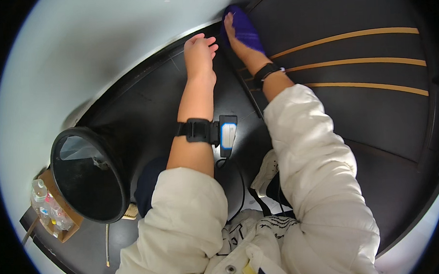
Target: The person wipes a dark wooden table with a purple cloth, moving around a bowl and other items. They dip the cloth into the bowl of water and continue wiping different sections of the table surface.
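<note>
My right hand (231, 30) is at the top, partly covered by a purple cloth (245, 28) that it holds near the corner of the wall and the dark stepped surface. The thumb shows at the cloth's left edge; the other fingers are hidden by it. To its left, my left hand (200, 51) hangs over the dark floor with its fingers apart and a little bent, touching nothing that I can see. A black strap with a small device (228, 136) is around my left forearm. Another black strap (267, 71) circles my right wrist.
A black bin (123, 200) stands at the left by the white wall (72, 40). Beside it are a cardboard box (73, 231) of plastic bottles and a brush (130, 211). Dark steps with tan strips (366, 60) lie at the right. A shoe (266, 171) shows below.
</note>
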{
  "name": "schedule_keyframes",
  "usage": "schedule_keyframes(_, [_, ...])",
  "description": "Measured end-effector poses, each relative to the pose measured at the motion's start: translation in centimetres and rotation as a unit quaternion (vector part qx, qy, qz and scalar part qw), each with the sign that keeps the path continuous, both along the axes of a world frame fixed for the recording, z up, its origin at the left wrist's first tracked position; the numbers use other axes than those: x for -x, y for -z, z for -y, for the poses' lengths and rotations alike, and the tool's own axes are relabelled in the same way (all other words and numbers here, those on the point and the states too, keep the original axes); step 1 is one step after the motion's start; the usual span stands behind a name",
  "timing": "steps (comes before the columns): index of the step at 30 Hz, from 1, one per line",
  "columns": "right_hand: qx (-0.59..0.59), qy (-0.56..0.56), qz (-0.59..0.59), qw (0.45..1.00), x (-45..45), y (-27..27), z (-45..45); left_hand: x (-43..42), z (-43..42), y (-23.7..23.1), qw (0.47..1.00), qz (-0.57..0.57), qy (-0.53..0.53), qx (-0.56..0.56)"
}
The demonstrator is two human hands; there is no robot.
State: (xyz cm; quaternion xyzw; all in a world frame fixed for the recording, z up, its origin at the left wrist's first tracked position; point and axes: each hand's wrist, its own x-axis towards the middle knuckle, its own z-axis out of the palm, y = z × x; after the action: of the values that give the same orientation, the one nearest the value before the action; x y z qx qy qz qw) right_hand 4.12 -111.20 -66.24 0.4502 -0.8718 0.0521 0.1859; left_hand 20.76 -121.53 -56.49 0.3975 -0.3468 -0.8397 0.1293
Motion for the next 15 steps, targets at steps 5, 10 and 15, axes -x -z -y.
schedule_keyframes(5, [-0.021, 0.009, 0.058, 0.998, -2.6, 7.0, -1.8, -1.0, -0.2, -0.1, 0.998, 0.018, 0.031, 0.045])
schedule_keyframes(10, [-0.112, 0.015, 0.07, 0.991, -5.2, 7.7, -5.8, -0.6, -0.2, -0.1, 0.996, 0.018, 0.074, 0.048])
schedule_keyframes(15, [-0.247, 0.015, 0.028, 0.968, -10.7, 6.4, -13.8, 0.3, -0.8, 1.0, 0.996, 0.004, 0.083, 0.027])
